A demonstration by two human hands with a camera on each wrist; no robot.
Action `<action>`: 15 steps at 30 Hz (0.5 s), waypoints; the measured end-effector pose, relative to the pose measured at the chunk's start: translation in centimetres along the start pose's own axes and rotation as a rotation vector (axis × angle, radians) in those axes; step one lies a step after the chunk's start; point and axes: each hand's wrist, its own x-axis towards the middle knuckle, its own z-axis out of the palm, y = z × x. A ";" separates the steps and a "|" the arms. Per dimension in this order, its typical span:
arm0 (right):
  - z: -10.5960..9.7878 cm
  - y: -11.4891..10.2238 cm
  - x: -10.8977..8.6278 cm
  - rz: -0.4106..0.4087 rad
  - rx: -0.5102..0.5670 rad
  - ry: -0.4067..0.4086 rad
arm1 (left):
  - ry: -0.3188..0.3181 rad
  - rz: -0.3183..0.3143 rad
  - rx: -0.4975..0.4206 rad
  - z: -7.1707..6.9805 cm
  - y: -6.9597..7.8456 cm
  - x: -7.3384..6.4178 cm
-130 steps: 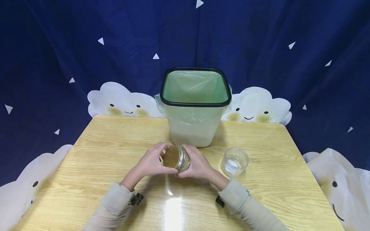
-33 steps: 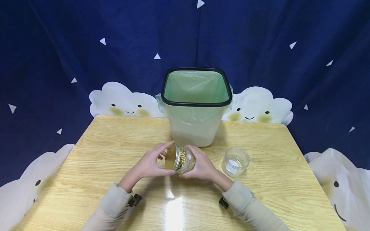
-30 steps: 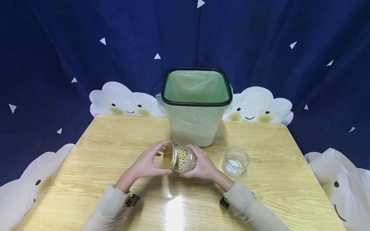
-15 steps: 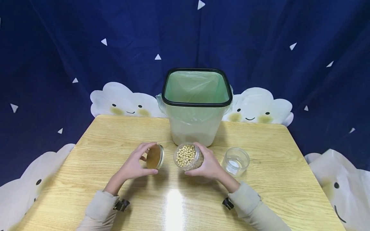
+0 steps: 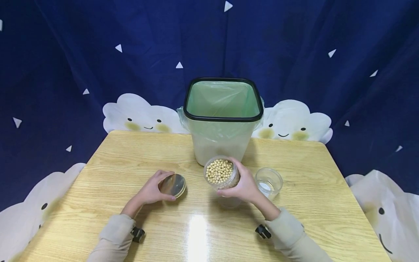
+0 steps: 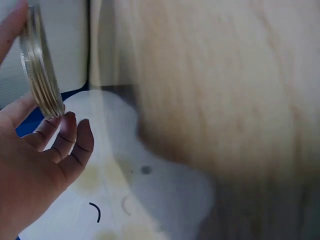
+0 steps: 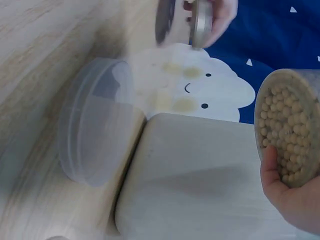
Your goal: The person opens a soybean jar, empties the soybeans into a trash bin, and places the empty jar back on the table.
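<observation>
My left hand (image 5: 151,190) pinches a gold metal jar lid (image 5: 176,185) by its rim, thumb and fingers on opposite sides. The left wrist view catches the lid edge-on (image 6: 42,65). In my right hand (image 5: 246,186) is a clear jar (image 5: 235,177), uncapped and tilted to the left. Pale round beans (image 5: 217,171) fill it almost to the mouth. The jar is raised off the table in front of the bin, well apart from the lid. Below it lies a shallow clear plastic piece (image 7: 95,125), partly hidden by the jar and hand in the head view.
A white bin (image 5: 219,142) with a black rim and green liner stands behind the jar. To the right, a clear round container (image 5: 269,182) rests on the wooden table (image 5: 137,153). A blue curtain with white clouds hangs behind.
The lid has come off the jar. My left hand has carried it left and lowered it, turning it flatter. My right hand has lifted the jar and moved it slightly right, mouth more upward.
</observation>
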 end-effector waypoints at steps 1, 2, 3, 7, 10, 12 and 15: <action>-0.2 -0.1 0.0 -0.005 0.016 0.000 | -0.009 -0.009 0.003 0.1 -0.1 0.0; -0.4 -0.2 0.1 -0.009 0.033 -0.001 | -0.017 -0.009 0.014 0.2 -0.2 0.0; -0.5 -0.3 0.1 -0.012 0.046 -0.001 | -0.026 -0.011 0.023 0.3 -0.3 0.0; -1.0 -0.5 0.2 -0.027 0.090 0.008 | -0.065 -0.006 0.046 0.5 -0.4 0.0; -1.4 -1.5 0.2 -0.041 0.090 0.020 | -0.088 0.001 0.055 0.5 -0.4 0.0; -1.7 -2.6 0.1 -0.043 0.082 0.028 | -0.097 0.003 0.073 0.6 -0.4 0.0; -2.1 -4.0 -0.1 -0.041 0.061 0.037 | -0.106 -0.006 0.103 0.6 -0.3 0.1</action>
